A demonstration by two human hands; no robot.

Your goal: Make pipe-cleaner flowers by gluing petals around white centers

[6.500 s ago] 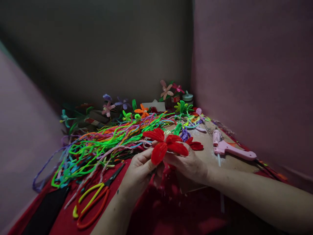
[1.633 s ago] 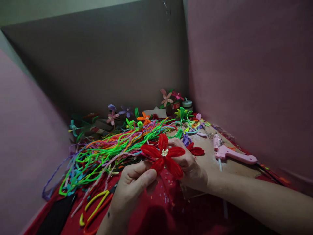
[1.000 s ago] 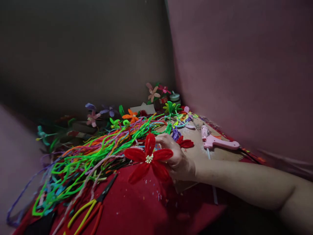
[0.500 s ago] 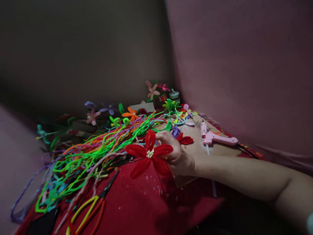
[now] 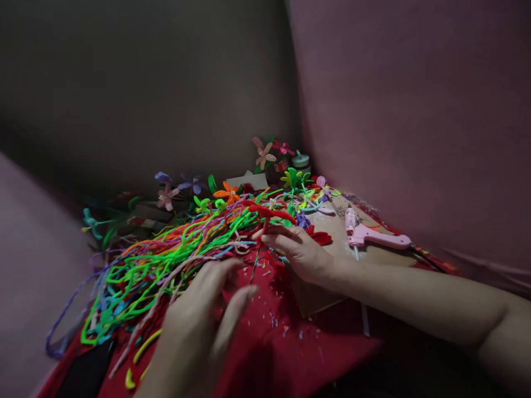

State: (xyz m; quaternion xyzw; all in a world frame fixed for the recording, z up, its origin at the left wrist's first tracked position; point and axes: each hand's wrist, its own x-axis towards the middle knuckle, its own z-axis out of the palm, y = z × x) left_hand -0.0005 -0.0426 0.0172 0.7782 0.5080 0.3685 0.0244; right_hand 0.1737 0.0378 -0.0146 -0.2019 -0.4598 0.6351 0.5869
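Observation:
Between the fingertips of my right hand (image 5: 301, 251) is a red pipe-cleaner flower (image 5: 269, 214), pinched just below its petals and seen from the side. Its thin dark stem (image 5: 254, 265) slants down toward the cloth. My left hand (image 5: 203, 309) is in the foreground, thumb and fingers apart, close to the stem but not touching it. Past my right hand, more red petals (image 5: 319, 236) lie on the board. Under my left hand and wrist, the yellow-handled scissors (image 5: 143, 351) are mostly hidden.
A heap of colourful pipe cleaners (image 5: 166, 260) spreads across the left. A pink glue gun (image 5: 373, 236) rests on a brown board (image 5: 332, 215) at the right. Finished flowers (image 5: 167, 196) and a lidded jar (image 5: 301, 161) stand at the back. Scraps dot the red cloth (image 5: 290, 348).
My left hand has come into view from below, covering much of the scissors. The red flower has tipped from facing me to a side view, so its stem now shows.

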